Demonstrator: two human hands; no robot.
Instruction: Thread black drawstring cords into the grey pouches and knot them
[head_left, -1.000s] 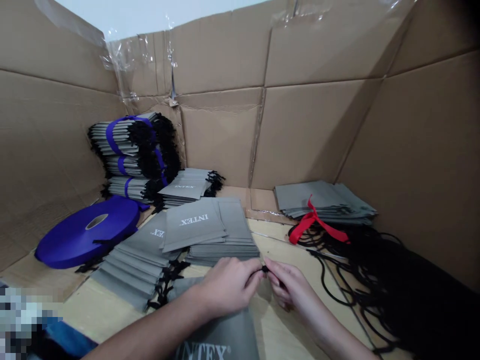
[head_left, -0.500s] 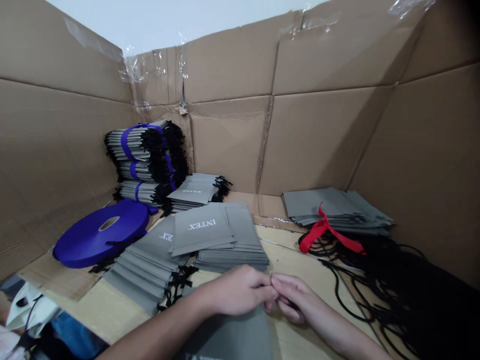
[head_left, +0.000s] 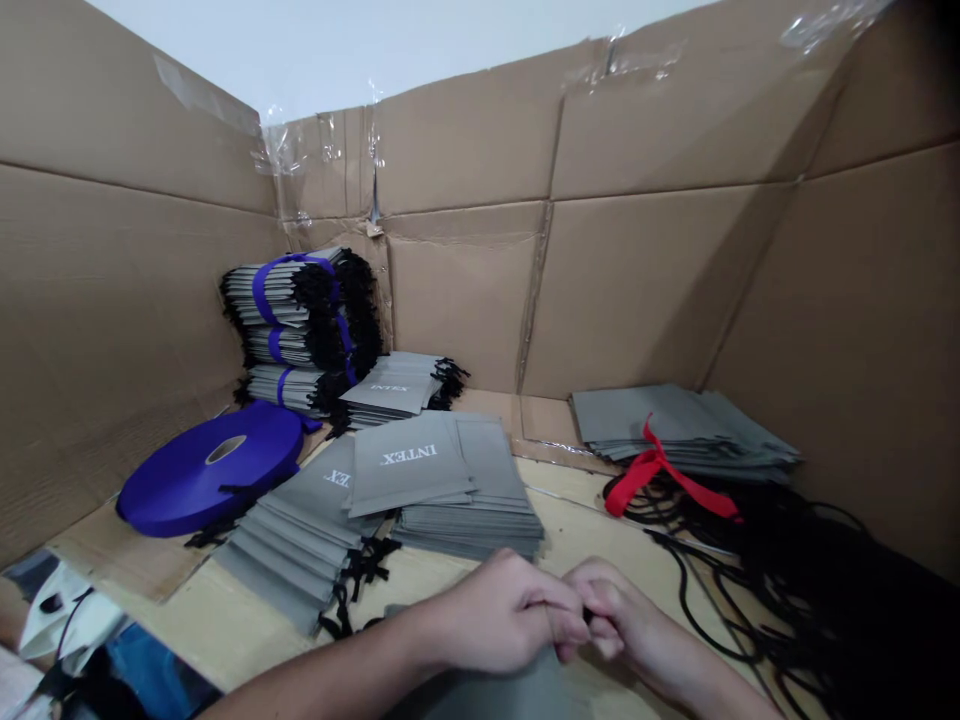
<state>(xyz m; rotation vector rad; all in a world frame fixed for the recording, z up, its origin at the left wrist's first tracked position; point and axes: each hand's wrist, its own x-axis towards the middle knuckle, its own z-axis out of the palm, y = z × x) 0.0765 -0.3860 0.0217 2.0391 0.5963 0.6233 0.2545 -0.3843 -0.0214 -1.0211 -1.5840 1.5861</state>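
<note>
My left hand (head_left: 510,615) and my right hand (head_left: 619,610) meet at the lower centre, fingers pinched together. A small bit of black cord (head_left: 587,614) shows between them, gripped by my right fingers; what the left fingers pinch is hidden. Beneath my hands lies a grey pouch (head_left: 495,695), partly covered by the left hand. Just behind them sits a pile of grey pouches (head_left: 491,470), with an INTEX-printed pouch (head_left: 409,465) on top. Fanned to the left are more grey pouches (head_left: 292,530) with black cord ends.
A purple ribbon roll (head_left: 187,480) lies left, before strapped pouch bundles (head_left: 285,290). At right are grey pouches (head_left: 652,420), a red ribbon (head_left: 645,475) and heaped black cords (head_left: 847,590). Cardboard walls (head_left: 465,150) enclose the wooden table (head_left: 570,510).
Both hands have moved slightly right and down, with fingers more tightly closed. Black cord now shows between them. The whole view has shifted a little.
</note>
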